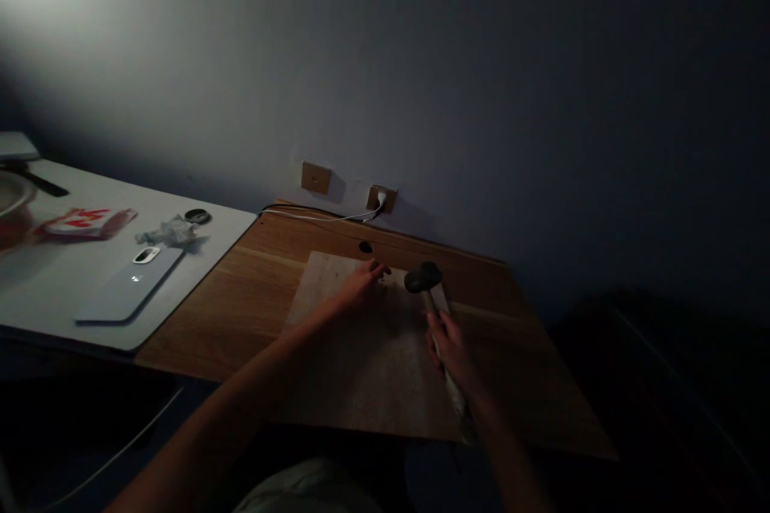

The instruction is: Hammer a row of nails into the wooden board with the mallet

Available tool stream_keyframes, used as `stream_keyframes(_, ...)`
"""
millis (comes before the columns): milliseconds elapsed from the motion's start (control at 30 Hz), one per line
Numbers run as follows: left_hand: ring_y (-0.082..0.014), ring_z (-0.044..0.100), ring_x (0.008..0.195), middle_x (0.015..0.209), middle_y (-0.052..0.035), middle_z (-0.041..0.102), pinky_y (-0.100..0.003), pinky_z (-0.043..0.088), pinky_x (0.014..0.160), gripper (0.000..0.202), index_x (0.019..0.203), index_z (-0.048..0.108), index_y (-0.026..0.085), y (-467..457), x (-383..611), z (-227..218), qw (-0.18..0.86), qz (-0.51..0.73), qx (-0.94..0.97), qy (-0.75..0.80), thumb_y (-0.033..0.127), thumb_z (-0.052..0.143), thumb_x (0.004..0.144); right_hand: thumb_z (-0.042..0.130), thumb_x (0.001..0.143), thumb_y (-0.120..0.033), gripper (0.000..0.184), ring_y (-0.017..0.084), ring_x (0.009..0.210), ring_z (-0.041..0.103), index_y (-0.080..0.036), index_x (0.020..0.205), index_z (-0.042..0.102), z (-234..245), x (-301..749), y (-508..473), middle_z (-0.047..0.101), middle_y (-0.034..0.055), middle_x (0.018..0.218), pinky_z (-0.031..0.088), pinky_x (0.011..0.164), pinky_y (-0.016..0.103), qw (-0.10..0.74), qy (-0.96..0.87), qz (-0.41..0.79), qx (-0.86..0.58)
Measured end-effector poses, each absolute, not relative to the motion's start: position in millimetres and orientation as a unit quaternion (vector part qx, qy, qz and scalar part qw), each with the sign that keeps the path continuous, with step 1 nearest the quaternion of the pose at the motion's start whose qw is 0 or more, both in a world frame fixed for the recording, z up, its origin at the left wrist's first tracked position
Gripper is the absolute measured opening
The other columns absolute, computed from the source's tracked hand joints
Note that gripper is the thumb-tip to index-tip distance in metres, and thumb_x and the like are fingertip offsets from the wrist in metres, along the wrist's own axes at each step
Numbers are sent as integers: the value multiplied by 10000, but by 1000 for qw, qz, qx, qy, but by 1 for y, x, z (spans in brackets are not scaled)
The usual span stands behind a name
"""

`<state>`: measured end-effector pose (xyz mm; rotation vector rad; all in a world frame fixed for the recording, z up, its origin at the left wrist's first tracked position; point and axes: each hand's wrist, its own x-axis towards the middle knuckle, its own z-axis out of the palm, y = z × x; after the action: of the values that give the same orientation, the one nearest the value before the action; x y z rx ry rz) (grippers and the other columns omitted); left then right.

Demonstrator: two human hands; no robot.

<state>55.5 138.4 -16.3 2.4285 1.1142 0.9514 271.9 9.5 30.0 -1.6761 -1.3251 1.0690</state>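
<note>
My right hand point(451, 349) is wrapped round the wooden handle of a hammer point(423, 279). Its dark head hovers over the far part of a pale wooden board point(361, 369) lying on the brown desk point(241, 313). My left hand point(362, 282) rests on the board's far edge, just left of the hammer head. Its fingers are pinched together on something small that I cannot make out in the dim light.
A white table point(60, 288) adjoins on the left with a phone point(129, 287), crumpled wrapper point(168, 232), red-and-white packet point(87, 221) and a bowl point(12, 196). Two wall sockets sit behind the desk, one point(381, 198) with a white cable plugged in. The right side is dark.
</note>
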Motion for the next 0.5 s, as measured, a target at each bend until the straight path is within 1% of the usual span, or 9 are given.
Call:
stream_keyframes(67,-218,646,1011,1129,-89,665,-331,520,912,299,1192,633,189,127,57,-6,103,272,900,325,209,626,894,515,815,-759,559,84,333,388,-225,972,567,17,279,-2,439,-106,541,269,310,201,351,-498,424,-670)
stream_keyframes(133,-231,655,994,1042,-81,699,-344,505,929,223,1135,667,198,116,61,3,49,204,940,268,219,637,916,528,779,-783,560,81,337,381,-234,886,535,4,283,-12,437,-104,538,268,317,199,341,-487,431,-679)
stream_keyframes(200,-236,666,959,977,-81,718,-347,502,909,177,1090,694,202,108,66,6,2,158,959,237,184,629,926,525,782,-780,543,79,354,392,-240,840,506,-6,285,-18,442,-99,545,282,335,198,343,-488,431,-677)
stream_keyframes(267,-232,674,914,936,-82,723,-343,508,870,190,1066,711,197,104,69,6,-25,138,965,220,128,590,936,510,805,-767,526,80,369,407,-241,825,496,-11,286,-21,440,-96,546,292,354,199,347,-494,424,-675)
stream_keyframes(333,-225,674,881,902,-79,717,-334,512,847,216,1041,720,190,102,71,4,-31,133,968,209,85,564,933,495,814,-767,526,81,368,401,-241,826,495,-13,286,-22,432,-97,538,285,358,204,343,-493,420,-680)
stream_keyframes(400,-213,671,870,889,-73,708,-316,512,843,232,1027,722,186,104,69,4,-16,143,966,215,67,547,932,488,802,-784,546,86,361,391,-241,860,509,-13,286,-22,422,-100,529,270,351,210,336,-479,427,-690)
stream_keyframes(500,-189,670,883,959,-74,707,-275,512,823,259,1055,725,178,114,60,6,42,198,939,277,55,533,930,500,779,-801,586,93,369,407,-237,936,536,-13,286,-22,440,-97,546,272,345,211,342,-454,436,-698)
